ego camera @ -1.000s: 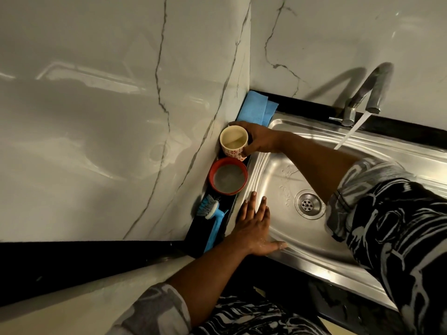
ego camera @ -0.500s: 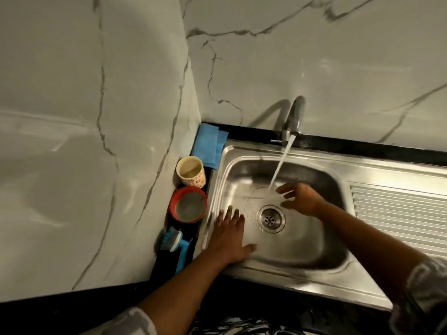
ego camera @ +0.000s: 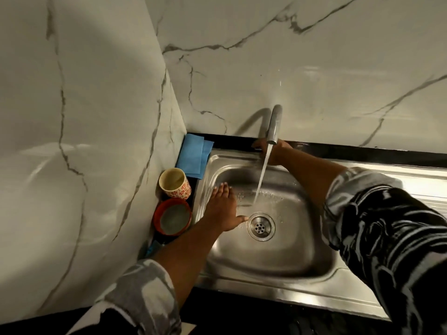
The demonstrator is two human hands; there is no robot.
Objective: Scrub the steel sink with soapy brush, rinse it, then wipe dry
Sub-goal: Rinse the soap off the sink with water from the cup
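The steel sink fills the lower middle, with its drain in the basin floor. Water runs from the faucet into the basin. My left hand lies flat on the basin's left side, fingers straight and thumb toward the drain. My right hand reaches behind the water stream to the faucet's base, and its fingers curl round the tap handle, partly hidden by the spout. Only a blue sliver of the brush shows beside my left forearm. A folded blue cloth lies in the back left corner.
A patterned cup and a red bowl stand on the narrow black ledge between the sink and the left marble wall. The ribbed drainboard extends to the right. Marble walls close off the left and back.
My right hand let go of the cup, passed under the water stream, and moved back to the faucet's base. My left hand slid further into the basin toward the drain.
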